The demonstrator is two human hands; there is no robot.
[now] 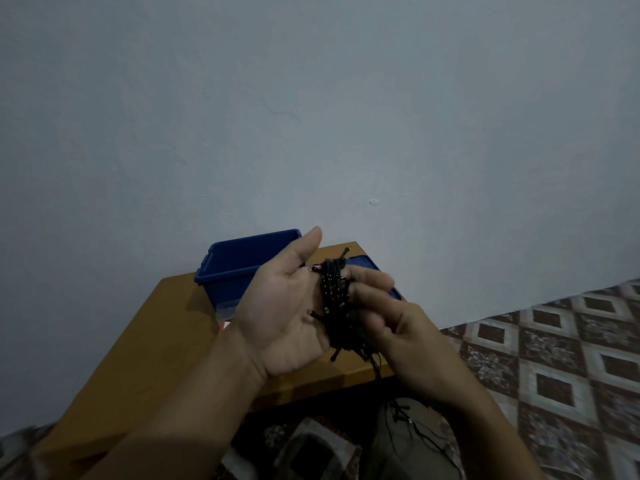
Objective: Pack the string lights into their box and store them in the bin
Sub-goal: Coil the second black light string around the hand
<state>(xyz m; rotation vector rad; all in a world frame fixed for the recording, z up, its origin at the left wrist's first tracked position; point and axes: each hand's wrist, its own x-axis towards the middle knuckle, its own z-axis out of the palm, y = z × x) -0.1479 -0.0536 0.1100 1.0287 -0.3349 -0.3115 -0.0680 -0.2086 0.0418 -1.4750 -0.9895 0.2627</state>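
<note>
The string lights (334, 296) were thin black wire, dull, with tiny shiny bits along it. The bin (239, 268) was blue plastic, smooth and a little shiny. The table (166, 327) looked like smooth brown wood with a dull top. The wall (311, 116) was painted and matt, with small rough marks. The trousers (408, 441) were cloth.

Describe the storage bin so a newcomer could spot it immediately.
Find the tan wooden table standing by the pale wall. The bin sits at the table's far edge, partly hidden behind the left hand. It is the only deep, open-topped blue tub there; the blue piece to its right lies flat.
</note>
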